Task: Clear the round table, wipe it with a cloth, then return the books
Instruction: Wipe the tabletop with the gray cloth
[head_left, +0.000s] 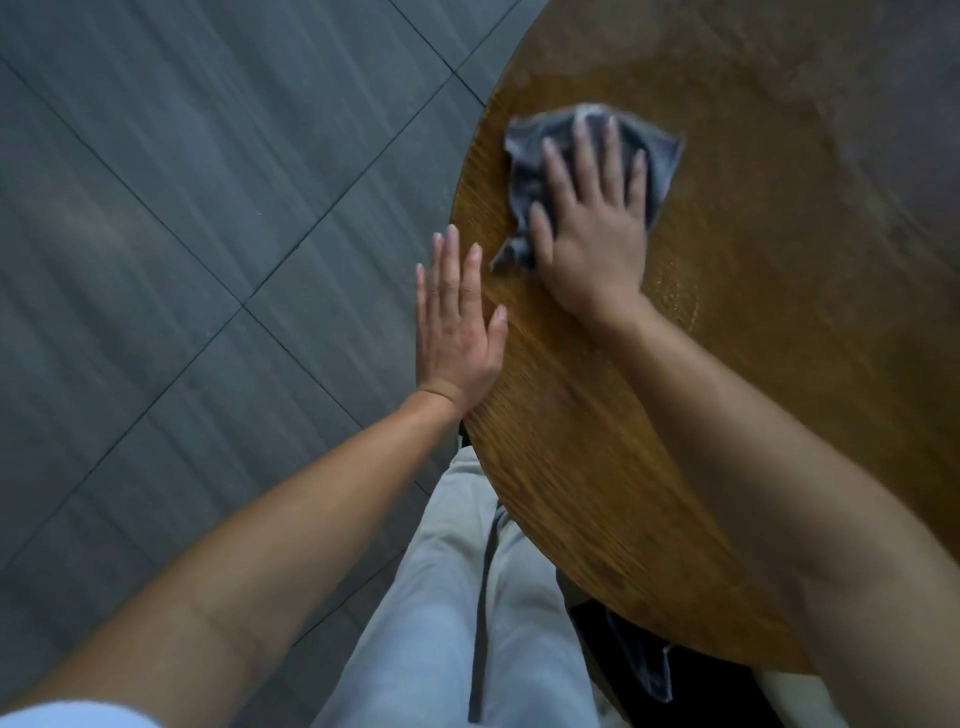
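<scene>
The round wooden table (753, 322) fills the right side of the view, and its visible top is bare apart from the cloth. A grey cloth (524, 150) lies crumpled on the table near its left rim. My right hand (592, 223) presses flat on the cloth with fingers spread. My left hand (457, 322) lies flat at the table's left edge, fingers straight and together, holding nothing. No books are in view.
Dark grey floor tiles (182, 208) cover the left half of the view. My legs in light trousers (457, 597) stand against the table's near edge. A dark object with a grey fabric piece (644, 665) sits under the table rim at the bottom.
</scene>
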